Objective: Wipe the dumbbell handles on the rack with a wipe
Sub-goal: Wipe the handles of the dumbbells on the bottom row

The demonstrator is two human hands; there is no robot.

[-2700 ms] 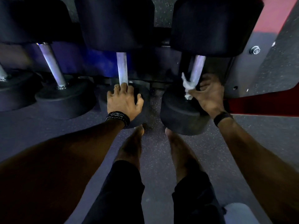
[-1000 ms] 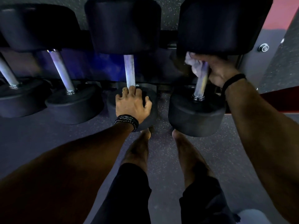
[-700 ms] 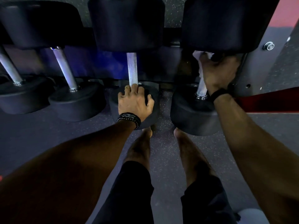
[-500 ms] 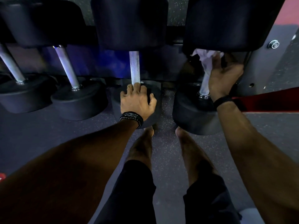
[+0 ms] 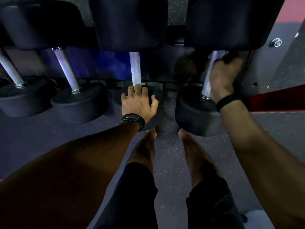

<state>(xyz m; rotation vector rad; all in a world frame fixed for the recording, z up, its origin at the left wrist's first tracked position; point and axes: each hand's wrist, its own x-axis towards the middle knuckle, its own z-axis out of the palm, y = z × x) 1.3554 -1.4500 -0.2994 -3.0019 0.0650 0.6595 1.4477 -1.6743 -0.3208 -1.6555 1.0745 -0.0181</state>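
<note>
- Two bare feet, the left foot point(image 5: 145, 146) and the right foot point(image 5: 193, 146), stand on a dark speckled floor point(image 5: 170, 162), below two dark trouser legs.
- The left hand point(image 5: 139, 103) rests on the rounded black near head point(image 5: 153, 111) of the middle dumbbell, fingers point(image 5: 137, 88) loosely spread over its top, tips at the base of its handle point(image 5: 135, 68). A gold ring sits on one finger and a black beaded bracelet point(image 5: 132, 119) on the wrist.
- The right hand point(image 5: 222, 78) is curled round the handle point(image 5: 209, 73) of the rightmost dumbbell, high up near the far head; a thin black band point(image 5: 226, 100) circles the wrist. The wipe cannot be made out; the hand is blurred and whether the fingers pinch it cannot be told.
- Four handles show in all: straight silvery metal bars, the middle one finely knurled.
- The dumbbell heads are matte black, thick and round-edged: four near ones, three far ones.
- A grey rack plate point(image 5: 267, 63) with one bolt point(image 5: 276, 42) stands at the right, with red below.
</note>
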